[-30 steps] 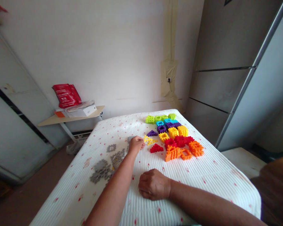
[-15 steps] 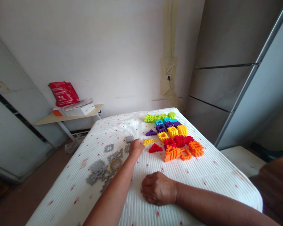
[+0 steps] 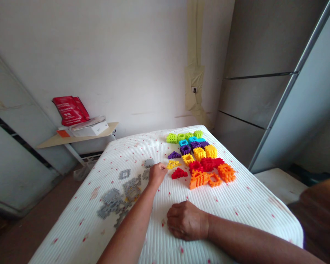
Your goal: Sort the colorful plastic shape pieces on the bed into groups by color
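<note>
My left hand reaches out over the table, its fingers pinched at the near-left corner of a yellow triangular interlocking block. Just beyond that lies a purple triangular block, and on the near side a red triangular block. My right hand rests on the cloth in a loose fist, close to me; its fingers are curled under, and nothing shows in them. Grey toothed pieces lie scattered left of my left forearm, some partly hidden by it.
Stacks sorted by colour stand at the right: green blocks, blue blocks, yellow blocks, red blocks and orange blocks. A side table holds a red bag and a white box. A fridge-like cabinet stands right.
The view has shifted slightly, moving the scene a little left. My left hand stays at the yellow triangular block, its fingers at the corner. My right fist remains on the cloth.
</note>
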Demonstrator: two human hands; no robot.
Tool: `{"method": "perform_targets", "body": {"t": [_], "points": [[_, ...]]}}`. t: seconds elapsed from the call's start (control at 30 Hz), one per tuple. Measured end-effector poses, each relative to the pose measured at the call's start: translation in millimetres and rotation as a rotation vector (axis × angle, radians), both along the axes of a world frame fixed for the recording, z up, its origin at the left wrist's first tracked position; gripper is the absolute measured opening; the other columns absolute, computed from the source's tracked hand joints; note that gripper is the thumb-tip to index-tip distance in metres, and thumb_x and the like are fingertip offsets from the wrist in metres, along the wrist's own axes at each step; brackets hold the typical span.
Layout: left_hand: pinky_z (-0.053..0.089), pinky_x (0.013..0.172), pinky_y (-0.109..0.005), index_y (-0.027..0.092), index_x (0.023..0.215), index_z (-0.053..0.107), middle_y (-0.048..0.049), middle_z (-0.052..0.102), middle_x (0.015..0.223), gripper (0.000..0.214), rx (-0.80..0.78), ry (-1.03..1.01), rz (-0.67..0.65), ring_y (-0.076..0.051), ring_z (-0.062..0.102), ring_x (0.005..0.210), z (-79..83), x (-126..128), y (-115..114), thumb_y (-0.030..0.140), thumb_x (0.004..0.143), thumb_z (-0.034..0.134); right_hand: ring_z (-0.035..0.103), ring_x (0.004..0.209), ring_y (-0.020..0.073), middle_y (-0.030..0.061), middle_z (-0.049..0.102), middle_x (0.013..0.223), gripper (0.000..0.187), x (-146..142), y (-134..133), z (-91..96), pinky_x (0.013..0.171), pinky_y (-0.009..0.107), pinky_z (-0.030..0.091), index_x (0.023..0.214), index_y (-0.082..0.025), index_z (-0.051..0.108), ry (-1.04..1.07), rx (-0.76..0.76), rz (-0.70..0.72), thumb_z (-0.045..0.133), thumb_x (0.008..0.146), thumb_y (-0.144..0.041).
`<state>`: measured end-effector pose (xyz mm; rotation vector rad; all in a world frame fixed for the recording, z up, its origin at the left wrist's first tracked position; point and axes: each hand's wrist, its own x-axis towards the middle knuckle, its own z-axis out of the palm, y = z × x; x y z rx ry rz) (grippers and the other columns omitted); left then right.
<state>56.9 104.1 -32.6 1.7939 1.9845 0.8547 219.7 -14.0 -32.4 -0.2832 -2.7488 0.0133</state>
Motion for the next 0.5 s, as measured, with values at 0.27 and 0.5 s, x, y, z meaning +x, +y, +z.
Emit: {"method": "perform_targets", "body": {"t": [0.27,0.5], "points": [[0.042,0.064,-0.022,0.018,0.071,0.068,-0.0019,0.069,0.072,0.011,0.03,-0.002,-0.029,-0.014,0.062,0.069,-4.9,8.7,2.5,0.015,0.068,0.058,0.053,0.068,0.0124,0.0013,0.059,0.071,0.017,-0.3,1.7,-5.0,0.06,0.025,0.039,0.068,-0.018,0.05,0.009,-0.011,-0.003,0.045,0.084,-0.023],[0.042,0.065,-0.021,0.019,0.073,0.068,-0.0017,0.07,0.074,0.011,0.036,0.014,-0.039,-0.013,0.062,0.071,-8.7,8.3,4.1,0.016,0.068,0.058,0.052,0.067,0.0119,-0.0002,0.058,0.069,0.018,-1.5,1.8,-4.8,0.059,0.025,0.039,0.067,-0.019,0.049,0.025,0.004,-0.01,0.046,0.084,-0.024]]}}
